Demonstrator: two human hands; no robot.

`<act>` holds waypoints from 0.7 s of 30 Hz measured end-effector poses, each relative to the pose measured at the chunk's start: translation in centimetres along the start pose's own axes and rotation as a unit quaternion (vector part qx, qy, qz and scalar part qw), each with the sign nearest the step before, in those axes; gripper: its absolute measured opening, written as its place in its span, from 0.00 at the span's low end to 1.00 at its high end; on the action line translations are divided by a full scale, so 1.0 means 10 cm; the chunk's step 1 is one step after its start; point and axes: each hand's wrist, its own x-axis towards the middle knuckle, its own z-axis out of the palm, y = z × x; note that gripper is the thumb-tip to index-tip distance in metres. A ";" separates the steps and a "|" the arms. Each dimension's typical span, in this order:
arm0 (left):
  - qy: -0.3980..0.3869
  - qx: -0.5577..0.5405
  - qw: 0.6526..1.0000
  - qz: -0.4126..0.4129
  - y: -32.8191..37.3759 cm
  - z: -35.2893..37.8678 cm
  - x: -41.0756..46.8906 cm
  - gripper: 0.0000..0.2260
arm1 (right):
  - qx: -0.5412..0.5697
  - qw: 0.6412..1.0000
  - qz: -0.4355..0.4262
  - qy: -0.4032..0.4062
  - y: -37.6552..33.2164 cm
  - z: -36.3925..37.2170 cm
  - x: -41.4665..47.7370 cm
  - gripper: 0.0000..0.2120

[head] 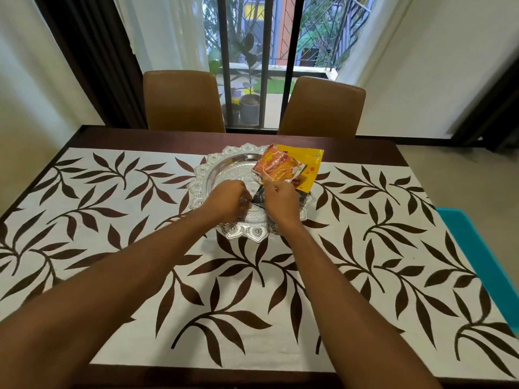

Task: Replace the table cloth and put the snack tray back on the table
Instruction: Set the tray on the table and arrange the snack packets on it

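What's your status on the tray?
Right grip pinching orange packet; left grip curled at dark packet, hold unclear. Tray on leaf-print cloth. Nothing blocking.

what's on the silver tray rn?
Orange packet lying over a yellow packet; dark packet gripped by left hand and right hand, which hide most of it and tray centre.

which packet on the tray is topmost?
The orange packet: it overlaps the yellow packet behind it, while the dark packet lies lower on the silver tray.
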 end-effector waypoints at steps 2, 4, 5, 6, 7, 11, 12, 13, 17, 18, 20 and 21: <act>0.007 0.028 0.999 0.017 0.00 0.00 0.01 0.08 | -0.014 1.000 -0.010 0.005 0.06 0.04 0.00 0.27; 0.013 0.045 0.999 0.023 0.00 0.01 0.01 0.08 | -0.022 1.000 -0.016 0.007 0.09 0.05 0.01 0.27; 0.016 0.036 0.999 0.014 0.00 0.01 0.00 0.08 | -0.021 1.000 -0.018 0.008 0.09 0.06 0.01 0.27; 0.027 0.017 0.999 0.005 -0.01 0.02 -0.01 0.08 | -0.019 1.000 -0.019 0.009 0.09 0.06 0.01 0.26; 0.045 -0.011 0.999 -0.004 -0.03 0.03 -0.02 0.07 | -0.017 1.000 -0.015 0.009 0.10 0.07 0.02 0.26; 0.160 -0.168 0.972 -0.047 0.08 -0.11 -0.08 0.07 | 0.040 0.998 0.037 -0.010 0.04 0.10 0.02 0.23; 0.183 -0.199 0.962 -0.045 0.14 -0.16 -0.09 0.07 | 0.088 0.993 0.074 -0.018 0.01 0.11 0.01 0.21; 0.199 -0.220 0.954 -0.038 0.22 -0.20 -0.11 0.06 | 0.154 0.980 0.122 -0.031 -0.03 0.14 0.01 0.18; 0.210 -0.234 0.949 0.018 0.47 -0.21 -0.19 0.05 | 0.422 0.853 0.294 -0.092 -0.14 0.18 0.02 0.12; 0.205 -0.220 0.953 0.027 0.49 -0.19 -0.20 0.06 | 0.470 0.819 0.318 -0.091 -0.14 0.19 0.03 0.11; 0.193 -0.217 0.957 0.031 0.49 -0.17 -0.23 0.06 | 0.507 0.788 0.340 -0.082 -0.12 0.21 0.04 0.09; 0.195 -0.237 0.952 0.021 0.48 -0.17 -0.25 0.06 | 0.497 0.795 0.338 -0.079 -0.11 0.21 0.05 0.08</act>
